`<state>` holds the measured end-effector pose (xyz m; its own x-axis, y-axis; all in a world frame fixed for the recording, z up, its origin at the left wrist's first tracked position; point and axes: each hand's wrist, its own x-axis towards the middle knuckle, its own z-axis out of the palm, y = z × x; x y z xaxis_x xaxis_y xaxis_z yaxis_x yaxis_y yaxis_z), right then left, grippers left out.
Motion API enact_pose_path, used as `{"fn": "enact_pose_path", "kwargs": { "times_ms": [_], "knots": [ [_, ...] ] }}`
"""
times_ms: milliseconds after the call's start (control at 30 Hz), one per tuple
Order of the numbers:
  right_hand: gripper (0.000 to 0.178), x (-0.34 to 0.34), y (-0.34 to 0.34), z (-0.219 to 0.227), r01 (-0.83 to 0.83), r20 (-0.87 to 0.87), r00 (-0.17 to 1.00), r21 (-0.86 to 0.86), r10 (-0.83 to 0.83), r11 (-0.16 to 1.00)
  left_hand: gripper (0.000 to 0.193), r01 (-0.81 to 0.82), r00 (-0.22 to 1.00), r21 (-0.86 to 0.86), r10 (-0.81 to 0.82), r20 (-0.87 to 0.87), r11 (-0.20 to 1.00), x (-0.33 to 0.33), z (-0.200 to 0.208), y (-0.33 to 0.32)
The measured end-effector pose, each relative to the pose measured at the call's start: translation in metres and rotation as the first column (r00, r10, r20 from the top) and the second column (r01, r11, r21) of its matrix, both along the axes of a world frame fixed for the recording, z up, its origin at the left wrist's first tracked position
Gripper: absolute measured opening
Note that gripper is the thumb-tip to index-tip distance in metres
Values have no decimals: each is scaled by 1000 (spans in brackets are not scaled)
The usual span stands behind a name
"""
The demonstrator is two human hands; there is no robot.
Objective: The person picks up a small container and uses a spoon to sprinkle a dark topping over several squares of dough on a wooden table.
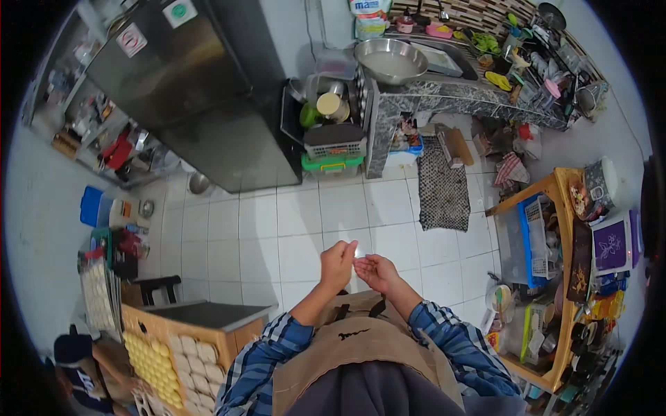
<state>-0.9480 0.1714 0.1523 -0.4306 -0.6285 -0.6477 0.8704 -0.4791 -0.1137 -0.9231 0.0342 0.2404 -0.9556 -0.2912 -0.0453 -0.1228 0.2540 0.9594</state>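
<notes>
Left hand (338, 265) curled, right hand (377, 273) cupped, grasp of both unclear, tan fabric apron (395, 333)

From here, the left hand (338, 266) is hovering just beside the right hand (375, 272), above the floor (298, 215). Ahead, stacked bins (333, 164) are sitting between the refrigerator (208, 90) on the left and the far tabletop (479, 92) on the right. A basin (391, 62) is resting on that tabletop's left end; a mat (444, 191) is lying before it. Rightward, a rack (567, 270) is holding a basket (538, 239). Leftward, rows of small pieces (149, 364) are lying on the near tabletop (234, 341), with another person (104, 364) standing to its left.
</notes>
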Motion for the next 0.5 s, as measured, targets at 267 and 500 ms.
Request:
{"fn": "enact_pose_path", "kwargs": {
  "times_ms": [267,500],
  "knots": [
    [25,-187,53,-75,398,88,895,288,-438,871,31,-492,834,441,261,485,751,-68,-34,-64],
    [54,-464,97,-112,482,-32,840,503,-541,718,35,-790,611,480,561,559,382,-88,-60,-67]
  ]
}}
